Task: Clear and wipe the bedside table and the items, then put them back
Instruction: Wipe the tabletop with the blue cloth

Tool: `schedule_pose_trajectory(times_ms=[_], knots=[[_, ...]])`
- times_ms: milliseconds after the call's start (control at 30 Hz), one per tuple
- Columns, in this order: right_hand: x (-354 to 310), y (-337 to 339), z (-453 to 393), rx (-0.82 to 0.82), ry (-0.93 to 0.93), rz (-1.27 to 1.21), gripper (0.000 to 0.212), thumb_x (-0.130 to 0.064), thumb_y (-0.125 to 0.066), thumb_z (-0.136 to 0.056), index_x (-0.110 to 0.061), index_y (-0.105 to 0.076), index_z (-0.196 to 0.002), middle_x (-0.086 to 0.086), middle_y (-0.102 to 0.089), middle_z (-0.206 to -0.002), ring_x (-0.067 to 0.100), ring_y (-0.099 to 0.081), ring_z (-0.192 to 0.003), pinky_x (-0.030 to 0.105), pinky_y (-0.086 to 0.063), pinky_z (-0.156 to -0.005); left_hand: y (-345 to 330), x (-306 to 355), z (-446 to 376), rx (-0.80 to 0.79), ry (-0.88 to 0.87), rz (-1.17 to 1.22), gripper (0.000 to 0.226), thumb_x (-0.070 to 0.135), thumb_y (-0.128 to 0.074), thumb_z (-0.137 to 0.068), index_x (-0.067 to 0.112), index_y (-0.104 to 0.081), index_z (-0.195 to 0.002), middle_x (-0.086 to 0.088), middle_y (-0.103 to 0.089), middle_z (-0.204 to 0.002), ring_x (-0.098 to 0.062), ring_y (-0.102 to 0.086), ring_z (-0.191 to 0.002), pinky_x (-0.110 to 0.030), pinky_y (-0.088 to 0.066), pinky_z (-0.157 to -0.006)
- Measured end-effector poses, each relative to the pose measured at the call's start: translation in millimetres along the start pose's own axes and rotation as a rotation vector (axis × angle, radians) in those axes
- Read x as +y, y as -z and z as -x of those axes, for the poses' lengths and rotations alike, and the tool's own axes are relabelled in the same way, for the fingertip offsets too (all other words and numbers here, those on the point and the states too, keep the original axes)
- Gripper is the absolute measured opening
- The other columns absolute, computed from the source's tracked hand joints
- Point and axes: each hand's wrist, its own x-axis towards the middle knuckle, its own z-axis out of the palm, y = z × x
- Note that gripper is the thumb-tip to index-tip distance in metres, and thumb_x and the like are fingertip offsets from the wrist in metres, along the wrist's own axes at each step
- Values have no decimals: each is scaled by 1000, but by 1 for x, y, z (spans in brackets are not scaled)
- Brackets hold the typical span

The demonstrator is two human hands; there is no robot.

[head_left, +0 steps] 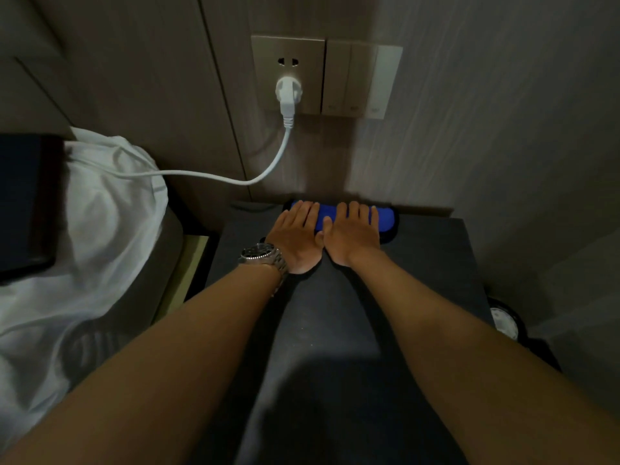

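While both arms reach out, the left hand (297,238) and the right hand (352,238) lie flat side by side with straight fingers, pressing on a blue cloth (385,220). It sits at the far edge of the dark bedside table (436,263) — close to the wall. A white plug (288,92) sits in the socket above, and a watch (263,256) is on the left wrist.

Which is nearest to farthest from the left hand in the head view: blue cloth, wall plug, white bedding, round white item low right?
1. Blue cloth: under the left hand, back of the table.
2. Wall plug: above, in the socket.

White bedding, left, and round white item, lower right: too close to call.
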Motion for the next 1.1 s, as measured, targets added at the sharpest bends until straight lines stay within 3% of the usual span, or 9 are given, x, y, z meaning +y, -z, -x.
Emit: schedule_pose_trajectory(times_ms=[367,533,667,767,867,933,1000,1100], knots=[[-52,-5,-16,-15,91,-58,47,-42,-21,-104,-13,-43,-134,10,-44,-138,30,-35,-128,47,-16,-117,18,-54,14,5,65,-9,67,45,-20,-104,12,1,-158,-5,2,-166,-21,6,-153,-35,2,-124],[-88,-8,-18,-9,144,-57,53,-43,-21,-104,-11,-38,-142,12,-42,-143,31,-33,-133,48,-16,-117,17,-83,26,17,140,14,67,42,-18,-104,7,4,-157,-8,9,-165,-22,9,-152,-37,3,-124],[-112,-6,-21,-50,190,-30,60,-43,-18,-105,-9,-23,-154,14,-30,-156,34,-23,-143,50,-12,-118,31,-91,39,10,212,119,64,29,-23,-106,-3,4,-154,-17,8,-164,-25,9,-152,-34,5,-123],[-129,-8,-23,-69,224,-33,62,-44,-17,-105,-8,-19,-155,14,-24,-160,34,-19,-146,51,-10,-119,40,-94,57,39,260,266,58,15,-30,-106,-9,-5,-152,-23,0,-163,-31,-1,-152,-29,0,-120],[-142,-8,-26,-103,271,-54,62,-44,-17,-105,-9,-14,-157,13,-16,-163,34,-13,-149,51,-6,-120,32,-107,67,123,234,347,57,10,-33,-104,-6,-9,-153,-20,-5,-163,-32,-4,-152,-33,-3,-121],[-148,-8,-27,-90,317,-51,61,-44,-18,-105,-10,-15,-157,13,-18,-163,34,-15,-149,51,-8,-119,27,-115,72,103,205,375,60,7,-34,-103,-3,-5,-155,-18,-5,-164,-28,-4,-152,-27,-2,-120],[-151,-9,-27,-68,359,-54,61,-43,-20,-105,-11,-16,-157,12,-21,-162,33,-17,-148,50,-9,-119,28,-117,75,88,245,479,60,7,-35,-102,0,-11,-156,-18,-17,-162,-28,-19,-149,-24,-13,-117],[-155,-10,-28,-54,449,-56,56,-42,-22,-105,-17,-24,-155,8,-22,-162,32,-19,-146,50,-9,-119,31,-110,83,85,323,531,42,7,-36,-101,-2,-46,-140,-25,-47,-145,-38,-47,-130,-35,-36,-106]])
